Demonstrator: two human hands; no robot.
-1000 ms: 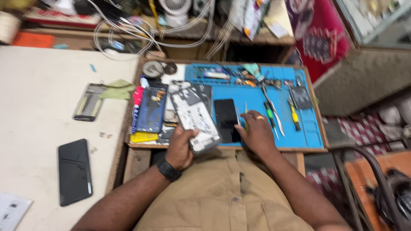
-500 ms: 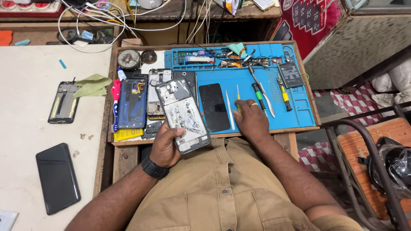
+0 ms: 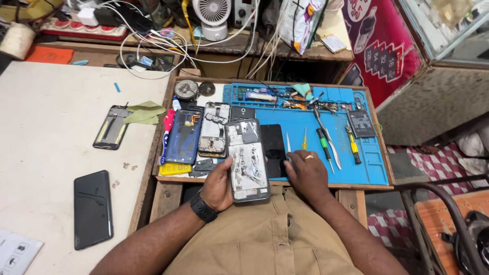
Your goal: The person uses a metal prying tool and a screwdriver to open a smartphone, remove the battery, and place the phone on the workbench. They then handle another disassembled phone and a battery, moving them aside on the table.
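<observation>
Opened phone (image 3: 248, 162), back cover off and inner boards showing, is sitting in the left hand (image 3: 219, 186), which is gripping it by its lower left edge over the near rim of the blue repair mat (image 3: 374, 170). Right hand (image 3: 305, 175) is lying on the mat just beside it, fingers loosely curled, holding nothing that I can make out, and is touching the edge of a dark glass panel (image 3: 273, 150).

Step, as I judge it: the phone is being held for inspection between tool picks. The next move probably calls for a tool; the green-handled screwdriver (image 3: 324, 144), the yellow-handled one (image 3: 353, 148) and tweezers (image 3: 288, 144) are lying within reach of the right hand.

Signs and packages: a red poster with dark diamond patches (image 3: 387, 51) is hanging on the wall at upper right; a white printed bag (image 3: 300, 20) is hanging over the back shelf; a white leaflet with small pictures (image 3: 15, 252) is lying at the counter's near left corner, near a black phone (image 3: 92, 209).
</observation>
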